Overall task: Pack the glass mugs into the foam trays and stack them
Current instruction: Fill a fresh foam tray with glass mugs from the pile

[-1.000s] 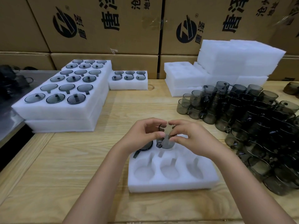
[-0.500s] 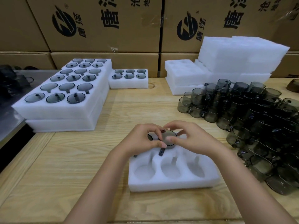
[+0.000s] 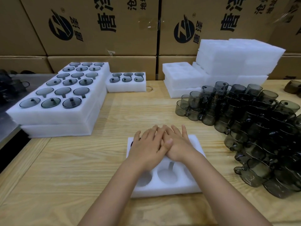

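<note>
1. Left hand (image 3: 146, 148): lies flat on the far half of the foam tray (image 3: 164, 187). Its fingers are straight and point away from the person. The grip is open and holds nothing.
2. Right hand (image 3: 178, 145): also lies flat on the far half of the tray, with straight fingers and an open grip. The two hands overlap, and the left thumb rests across the right hand.
3. Foam tray: white, lying on the tabletop (image 3: 65, 160) near the person, at centre. The near row of round pockets shows bare foam. The hands cover the far row, so its contents cannot be told, apart from a dark sliver (image 3: 132, 143) at the far left corner.
4. Glass mugs (image 3: 260, 128): a large heap of smoky grey mugs on the right of the tabletop, well apart from the tray.
5. Filled trays (image 3: 53, 116): two layers stacked on the left. The upper layer holds rows of grey mugs seated in their pockets.
6. Small filled tray (image 3: 125, 88): far centre, holding six mugs, just beside the stack.
7. Spare foam (image 3: 236, 62): white blocks and trays piled at the far right, behind the heap.
8. Cardboard boxes (image 3: 97, 30): printed cartons stacked along the far edge.
</note>
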### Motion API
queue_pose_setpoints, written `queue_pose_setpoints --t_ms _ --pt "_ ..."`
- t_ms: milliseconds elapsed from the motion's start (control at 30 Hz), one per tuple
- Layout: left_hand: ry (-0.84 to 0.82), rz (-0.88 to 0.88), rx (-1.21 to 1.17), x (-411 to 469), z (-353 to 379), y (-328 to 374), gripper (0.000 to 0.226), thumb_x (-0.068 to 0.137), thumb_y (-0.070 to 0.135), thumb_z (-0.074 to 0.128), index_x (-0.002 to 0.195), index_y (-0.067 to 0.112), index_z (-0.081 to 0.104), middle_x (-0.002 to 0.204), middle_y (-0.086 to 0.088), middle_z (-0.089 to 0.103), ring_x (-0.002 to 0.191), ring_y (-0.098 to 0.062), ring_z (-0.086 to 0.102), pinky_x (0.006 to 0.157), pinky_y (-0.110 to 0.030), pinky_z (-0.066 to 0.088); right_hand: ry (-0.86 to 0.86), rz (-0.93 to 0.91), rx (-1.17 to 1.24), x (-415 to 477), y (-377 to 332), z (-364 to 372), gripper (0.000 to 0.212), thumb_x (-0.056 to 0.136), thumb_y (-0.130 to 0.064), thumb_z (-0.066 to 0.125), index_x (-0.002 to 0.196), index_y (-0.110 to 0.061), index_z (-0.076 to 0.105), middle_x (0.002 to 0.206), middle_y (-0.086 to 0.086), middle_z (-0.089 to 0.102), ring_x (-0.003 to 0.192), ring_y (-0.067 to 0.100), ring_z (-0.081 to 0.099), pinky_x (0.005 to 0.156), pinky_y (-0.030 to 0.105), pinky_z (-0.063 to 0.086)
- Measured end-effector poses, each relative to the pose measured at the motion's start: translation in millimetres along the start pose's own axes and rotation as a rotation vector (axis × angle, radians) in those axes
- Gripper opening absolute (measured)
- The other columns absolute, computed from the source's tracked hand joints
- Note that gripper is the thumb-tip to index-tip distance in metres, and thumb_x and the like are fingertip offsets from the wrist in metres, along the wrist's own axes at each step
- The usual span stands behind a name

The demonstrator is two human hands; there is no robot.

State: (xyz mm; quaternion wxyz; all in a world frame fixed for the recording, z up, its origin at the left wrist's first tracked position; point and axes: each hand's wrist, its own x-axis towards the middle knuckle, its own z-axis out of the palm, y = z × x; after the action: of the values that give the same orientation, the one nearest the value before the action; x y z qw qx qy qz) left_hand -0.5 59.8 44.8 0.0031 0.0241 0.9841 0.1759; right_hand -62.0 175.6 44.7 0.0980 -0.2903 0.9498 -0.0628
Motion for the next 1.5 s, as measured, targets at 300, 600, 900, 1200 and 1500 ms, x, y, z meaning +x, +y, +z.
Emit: queue_pose_setpoints --t_ms 300,600,900,1200,1500 --pt "-0.031 -0.004 0.075 2 1 -4 0.083 0.076 0.074 -0.006 0.15 0.039 -0.005 0.16 0.004 0.015 0.146 -0.014 0.011 0.117 -0.045 0.002 0.358 -0.017 0.528 -14 10 -13 0.036 0.098 -0.019 0.042 0.132 -0.012 0.048 0.132 0.005 0.052 0.128 0.023 0.04 0.108 0.033 0.025" --pt "0.093 0.012 0.129 0 5 -3 0.06 0.094 0.061 0.021 0.147 0.033 0.026 0.151 0.01 0.033 0.138 -0.012 0.026 0.113 -0.039 0.013 0.87 0.77 -0.124 -67 125 -63 0.042 0.083 -0.029 0.064 0.117 -0.004 0.058 0.128 0.022 0.044 0.115 0.039 0.035 0.095 0.047 0.027" --pt "0.178 0.021 0.054 -3 5 -2 0.053 0.098 0.051 0.027 0.144 0.026 0.034 0.144 0.01 0.044 0.133 -0.01 0.034 0.108 -0.03 0.015 0.511 1.008 -0.297 -70 165 -60 0.03 0.084 -0.027 0.065 0.107 -0.008 0.065 0.128 0.021 0.041 0.119 0.036 0.028 0.102 0.046 0.024" --pt "0.212 0.046 0.019 -3 6 -4 0.053 0.098 0.049 0.03 0.144 0.024 0.035 0.14 0.007 0.048 0.131 -0.011 0.035 0.106 -0.026 0.015 0.706 0.77 -0.2 -83 136 -53 0.011 0.083 -0.021 0.066 0.091 -0.014 0.071 0.122 0.013 0.047 0.114 0.032 0.028 0.094 0.044 0.017" --pt "0.179 0.121 -0.353 1 -5 5 0.048 0.095 0.038 0.052 0.141 0.032 0.038 0.136 0.013 0.049 0.13 -0.007 0.033 0.11 -0.025 0.02 0.675 0.286 0.273 -91 71 -50 0.007 0.079 -0.012 0.071 0.086 -0.012 0.072 0.119 0.006 0.051 0.113 0.029 0.037 0.092 0.029 0.025"
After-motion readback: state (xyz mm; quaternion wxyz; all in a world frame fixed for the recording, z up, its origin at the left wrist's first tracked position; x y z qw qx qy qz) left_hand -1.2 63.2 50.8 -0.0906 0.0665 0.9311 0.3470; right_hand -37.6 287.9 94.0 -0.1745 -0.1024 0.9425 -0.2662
